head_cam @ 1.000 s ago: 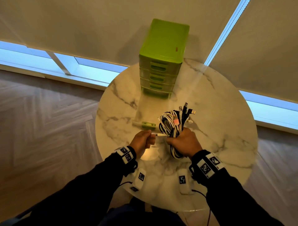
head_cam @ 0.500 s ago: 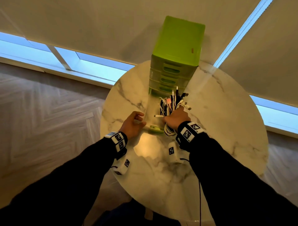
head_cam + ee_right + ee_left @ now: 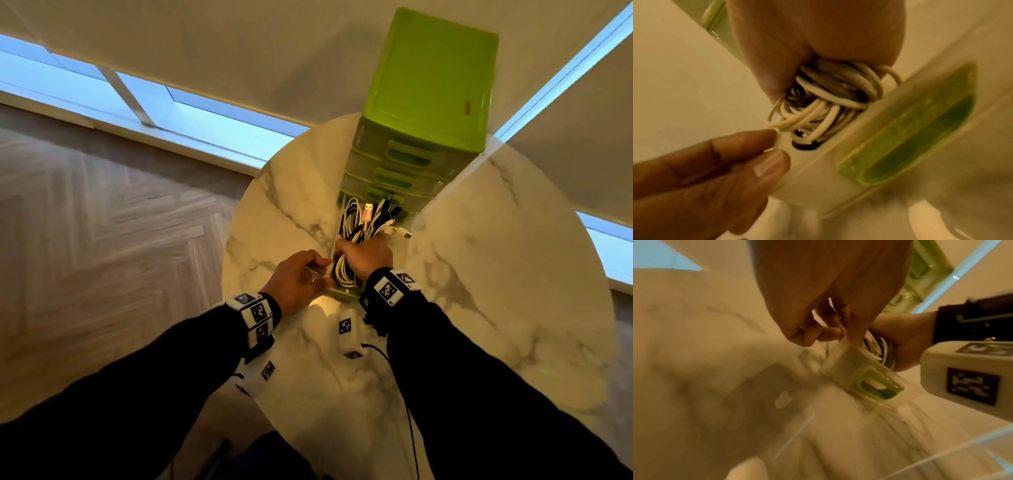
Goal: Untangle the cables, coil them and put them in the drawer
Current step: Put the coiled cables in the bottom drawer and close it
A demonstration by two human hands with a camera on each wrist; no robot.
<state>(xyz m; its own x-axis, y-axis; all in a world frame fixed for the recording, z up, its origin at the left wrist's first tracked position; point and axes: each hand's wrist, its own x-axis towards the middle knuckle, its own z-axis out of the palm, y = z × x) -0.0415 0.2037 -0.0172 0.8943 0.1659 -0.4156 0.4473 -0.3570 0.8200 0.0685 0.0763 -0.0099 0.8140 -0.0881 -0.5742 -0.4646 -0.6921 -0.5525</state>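
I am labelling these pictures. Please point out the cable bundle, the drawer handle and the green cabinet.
cable bundle (image 3: 830, 104), right wrist view, white loops.
drawer handle (image 3: 878, 383), left wrist view, green rim.
green cabinet (image 3: 431, 78), head view, top.

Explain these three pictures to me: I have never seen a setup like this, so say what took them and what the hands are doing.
No machine here: a person wears one camera on the head and one on each wrist. The head view looks down on a round marble table with a green drawer unit. Its bottom drawer is pulled out. The right hand grips a coiled bundle of cables and lowers it into that drawer. The left hand pinches the drawer's side wall. The wrist views show the same from close up.
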